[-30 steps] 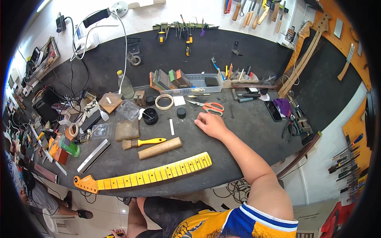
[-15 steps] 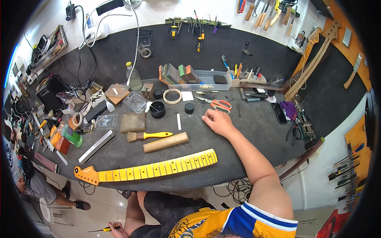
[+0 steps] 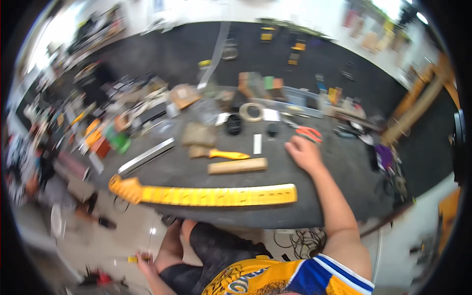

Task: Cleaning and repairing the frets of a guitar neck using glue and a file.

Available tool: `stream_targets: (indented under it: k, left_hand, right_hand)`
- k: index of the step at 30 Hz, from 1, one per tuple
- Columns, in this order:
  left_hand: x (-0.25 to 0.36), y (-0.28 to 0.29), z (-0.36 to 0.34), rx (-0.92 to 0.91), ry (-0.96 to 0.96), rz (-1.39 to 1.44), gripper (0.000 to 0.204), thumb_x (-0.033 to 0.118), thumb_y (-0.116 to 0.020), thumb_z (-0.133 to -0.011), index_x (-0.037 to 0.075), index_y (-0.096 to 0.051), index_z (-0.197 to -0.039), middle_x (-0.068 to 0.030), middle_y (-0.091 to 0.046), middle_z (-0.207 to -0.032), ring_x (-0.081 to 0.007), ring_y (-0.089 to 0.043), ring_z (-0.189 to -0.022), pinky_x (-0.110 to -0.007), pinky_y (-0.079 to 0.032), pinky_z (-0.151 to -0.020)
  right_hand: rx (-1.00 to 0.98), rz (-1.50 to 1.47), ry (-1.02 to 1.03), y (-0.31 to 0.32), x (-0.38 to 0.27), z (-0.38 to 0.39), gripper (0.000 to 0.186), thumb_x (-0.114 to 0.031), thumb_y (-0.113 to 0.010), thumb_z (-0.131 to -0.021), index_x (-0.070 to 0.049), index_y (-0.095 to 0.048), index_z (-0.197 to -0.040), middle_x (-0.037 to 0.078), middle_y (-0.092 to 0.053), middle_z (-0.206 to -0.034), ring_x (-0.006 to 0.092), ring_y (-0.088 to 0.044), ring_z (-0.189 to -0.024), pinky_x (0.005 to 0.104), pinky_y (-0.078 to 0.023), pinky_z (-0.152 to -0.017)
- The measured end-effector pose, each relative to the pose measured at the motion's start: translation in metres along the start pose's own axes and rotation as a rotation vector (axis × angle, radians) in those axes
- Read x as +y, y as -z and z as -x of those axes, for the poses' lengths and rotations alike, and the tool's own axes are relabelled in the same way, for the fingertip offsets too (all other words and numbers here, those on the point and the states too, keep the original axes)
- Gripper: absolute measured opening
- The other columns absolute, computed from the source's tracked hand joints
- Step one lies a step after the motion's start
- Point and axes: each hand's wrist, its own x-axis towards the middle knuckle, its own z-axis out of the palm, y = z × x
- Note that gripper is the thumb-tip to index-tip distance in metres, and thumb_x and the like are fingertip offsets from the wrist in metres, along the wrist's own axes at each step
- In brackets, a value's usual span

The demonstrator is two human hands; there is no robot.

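My right hand rests on the dark bench with its fingers curled under, just in front of the orange-handled scissors; I see nothing in it. Down at the lower left, beside my leg, my left hand is closed round a screwdriver with a yellow handle and thin shaft. Along the bench's near edge lies a yellow guitar neck, frets up, headstock to the left. Behind it are a wooden rod, a yellow-handled brush and a small white strip. Motion blurs the view.
A metal bar lies left of the brush. Further back stand a black jar, a tape roll and a clear tray. Clutter covers the bench's left end. At the far left another person sits. Cables hang below the bench.
The whole view has swung, shifting the bench and its things to the right and blurring them. The left hand with the screwdriver is higher in the picture; the right hand stays near the scissors.
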Motion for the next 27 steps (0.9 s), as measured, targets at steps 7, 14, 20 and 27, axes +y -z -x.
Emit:
stream_targets:
  k: [7,14,20,27]
  left_hand:
    - [0.000,-0.029,0.013,-0.031,-0.036,0.007,0.026,0.035,-0.077,-0.111,0.016,-0.062,-0.120,-0.0022,-0.066,-0.092,-0.0173,-0.068,-0.083,-0.039,-0.062,-0.074]
    - [0.013,-0.014,0.029,-0.007,-0.068,0.018,0.033,0.031,-0.079,-0.110,0.008,-0.062,-0.127,-0.0071,-0.068,-0.102,-0.0207,-0.072,-0.089,-0.041,-0.066,-0.078]
    - [0.017,-0.014,0.033,-0.002,-0.064,0.015,0.033,0.029,-0.079,-0.110,0.007,-0.063,-0.128,-0.0076,-0.068,-0.103,-0.0214,-0.073,-0.091,-0.040,-0.067,-0.078]
    - [0.019,-0.001,0.023,-0.047,-0.039,0.022,0.042,0.036,-0.077,-0.111,0.005,-0.060,-0.134,-0.0119,-0.067,-0.111,-0.0266,-0.073,-0.100,-0.048,-0.069,-0.089]
  right_hand:
    - [0.074,-0.049,0.065,0.002,0.036,0.010,0.030,-0.026,-0.074,-0.109,-0.001,-0.066,-0.096,0.009,-0.061,-0.081,0.0188,-0.058,-0.076,0.0383,-0.049,-0.074]
    - [0.081,-0.291,0.137,-0.027,0.077,-0.008,0.031,-0.018,-0.069,-0.113,0.000,-0.056,-0.091,0.001,-0.047,-0.082,0.0110,-0.044,-0.078,0.0324,-0.041,-0.070]
    - [0.054,-0.214,0.089,-0.029,0.091,-0.013,0.030,-0.020,-0.065,-0.117,-0.003,-0.056,-0.095,-0.001,-0.048,-0.086,0.0086,-0.045,-0.082,0.0289,-0.041,-0.075]
    - [0.098,-0.198,0.161,-0.036,0.098,-0.016,0.030,-0.020,-0.065,-0.117,-0.003,-0.054,-0.095,-0.001,-0.041,-0.085,0.0097,-0.040,-0.079,0.0311,-0.038,-0.071]
